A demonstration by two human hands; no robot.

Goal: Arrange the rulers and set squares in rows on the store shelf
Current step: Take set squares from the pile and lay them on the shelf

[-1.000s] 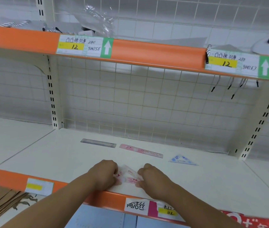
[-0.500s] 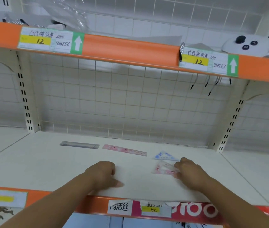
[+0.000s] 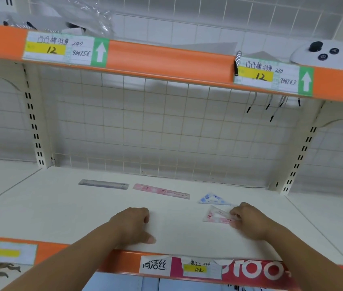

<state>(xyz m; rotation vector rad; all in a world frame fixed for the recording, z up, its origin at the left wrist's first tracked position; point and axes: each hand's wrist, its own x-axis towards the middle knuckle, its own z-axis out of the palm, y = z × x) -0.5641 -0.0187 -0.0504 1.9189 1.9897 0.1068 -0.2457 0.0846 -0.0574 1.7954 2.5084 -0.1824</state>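
Observation:
On the white shelf [image 3: 61, 217] a grey ruler [image 3: 103, 184], a pink ruler [image 3: 161, 191] and a blue set square [image 3: 213, 199] lie in a row along the back. A pink set square [image 3: 216, 216] lies flat just in front of the blue one. My right hand [image 3: 250, 221] pinches its right corner with fingers curled over it. My left hand [image 3: 132, 224] rests on the shelf to the left, fingers loosely curled, thumb out, holding nothing.
An orange price rail [image 3: 124, 259] with paper labels runs along the shelf's front edge. The upper shelf [image 3: 166, 59] hangs overhead with a white controller [image 3: 324, 53] and plastic wrap on it. A wire grid backs the shelf; slotted uprights stand at both sides.
My right hand carried the pink set square from the front middle to the right, in front of the blue set square. My left hand let go and stayed on the shelf.

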